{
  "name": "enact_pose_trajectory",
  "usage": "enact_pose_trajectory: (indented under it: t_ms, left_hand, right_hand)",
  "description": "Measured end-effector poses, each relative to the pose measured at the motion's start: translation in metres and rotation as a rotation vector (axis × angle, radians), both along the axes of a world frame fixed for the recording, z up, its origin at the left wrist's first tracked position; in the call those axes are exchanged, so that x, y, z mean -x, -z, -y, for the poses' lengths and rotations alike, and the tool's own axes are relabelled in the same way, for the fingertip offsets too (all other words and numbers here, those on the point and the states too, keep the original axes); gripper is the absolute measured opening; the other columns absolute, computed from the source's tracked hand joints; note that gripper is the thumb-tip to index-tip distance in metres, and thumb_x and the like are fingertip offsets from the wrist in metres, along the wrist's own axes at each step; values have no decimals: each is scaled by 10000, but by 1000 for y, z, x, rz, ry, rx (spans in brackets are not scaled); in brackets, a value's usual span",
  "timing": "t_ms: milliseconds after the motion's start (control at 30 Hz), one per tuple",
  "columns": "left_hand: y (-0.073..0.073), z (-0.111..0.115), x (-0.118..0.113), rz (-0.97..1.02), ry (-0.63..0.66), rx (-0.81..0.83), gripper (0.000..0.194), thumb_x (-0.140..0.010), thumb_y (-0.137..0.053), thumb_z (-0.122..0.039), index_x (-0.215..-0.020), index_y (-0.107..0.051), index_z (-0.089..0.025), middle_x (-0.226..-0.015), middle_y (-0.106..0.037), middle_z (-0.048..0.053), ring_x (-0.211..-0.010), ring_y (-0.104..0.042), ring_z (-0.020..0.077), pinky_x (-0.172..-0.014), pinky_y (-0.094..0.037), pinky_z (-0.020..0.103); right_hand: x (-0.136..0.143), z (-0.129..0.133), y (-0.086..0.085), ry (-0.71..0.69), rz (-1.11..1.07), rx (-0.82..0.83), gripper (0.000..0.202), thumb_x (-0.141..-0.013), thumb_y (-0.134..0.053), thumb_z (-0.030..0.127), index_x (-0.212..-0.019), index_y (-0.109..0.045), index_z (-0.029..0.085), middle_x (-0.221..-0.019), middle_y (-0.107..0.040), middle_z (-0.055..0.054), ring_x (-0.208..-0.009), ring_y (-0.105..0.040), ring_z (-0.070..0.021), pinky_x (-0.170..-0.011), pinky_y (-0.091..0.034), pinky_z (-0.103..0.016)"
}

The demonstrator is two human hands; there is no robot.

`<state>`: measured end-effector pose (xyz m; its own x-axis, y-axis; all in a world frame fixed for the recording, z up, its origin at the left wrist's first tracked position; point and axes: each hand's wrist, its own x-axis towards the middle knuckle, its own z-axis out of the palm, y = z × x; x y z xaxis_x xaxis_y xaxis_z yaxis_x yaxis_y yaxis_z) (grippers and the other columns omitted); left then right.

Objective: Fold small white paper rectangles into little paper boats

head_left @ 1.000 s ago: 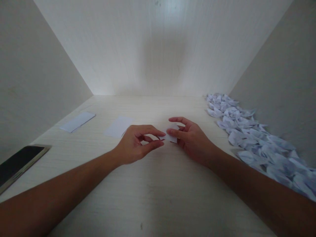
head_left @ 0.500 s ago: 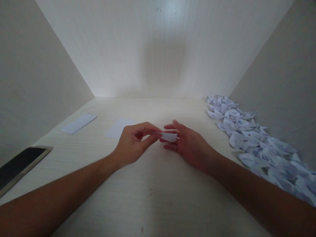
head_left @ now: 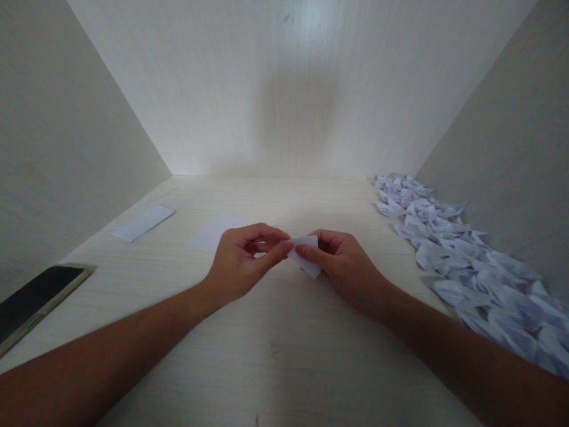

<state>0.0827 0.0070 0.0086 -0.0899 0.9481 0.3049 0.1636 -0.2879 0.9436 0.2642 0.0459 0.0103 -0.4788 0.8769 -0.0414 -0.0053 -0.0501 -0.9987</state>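
Note:
A small piece of white folded paper (head_left: 312, 270) is held between both hands above the middle of the table. My left hand (head_left: 249, 258) pinches its left corner between thumb and fingertips. My right hand (head_left: 344, 264) grips the right part, thumb on the near face and fingers behind it, where they are mostly hidden. A flat white sheet (head_left: 208, 234) lies on the table just left of and behind my left hand.
Farther left lies a white paper stack or folded strip (head_left: 144, 223). A phone (head_left: 40, 299) rests at the left edge. Several folded white paper pieces (head_left: 448, 249) form a long pile along the right wall. Walls enclose the table (head_left: 275, 198) at the left, back and right.
My right hand's spread fingers have closed on the paper, thumb now in front. The paper has turned, showing a larger face that hangs lower. My left hand keeps its pinch.

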Motion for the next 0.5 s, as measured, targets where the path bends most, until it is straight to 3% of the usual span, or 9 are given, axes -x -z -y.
enact_pose_trajectory:
  t_ms: [100, 300, 500]
  left_hand:
    - [1, -4, 4, 137, 97, 96, 174, -826, -776, -309, -759, -766, -149, -701, -741, 46, -645, -712, 165, -627, -615, 273]
    - [4, -13, 14, 463, 402, 486, 211, -777, -833, -310, -818, -777, -110, -789, -743, 84, -702, -706, 159, -643, -630, 268]
    - [2, -15, 19, 467, 436, 612, 239, -723, -883, -281, -832, -793, -89, -781, -752, 99, -698, -710, 145, -657, -624, 227]
  right_hand:
    - [-1, -1, -1, 4, 35, -33, 220, -763, -754, 376, -726, -679, 173, -631, -624, 17, -545, -501, -103, -516, -367, -238]
    - [-5, -7, -1, -32, 62, -58, 156, -751, -737, 322, -748, -702, 169, -696, -659, -5, -618, -558, -124, -606, -439, -260]
    - [-8, -10, -1, -36, 97, -66, 153, -750, -719, 316, -724, -700, 167, -634, -628, 8, -573, -521, -115, -563, -381, -254]
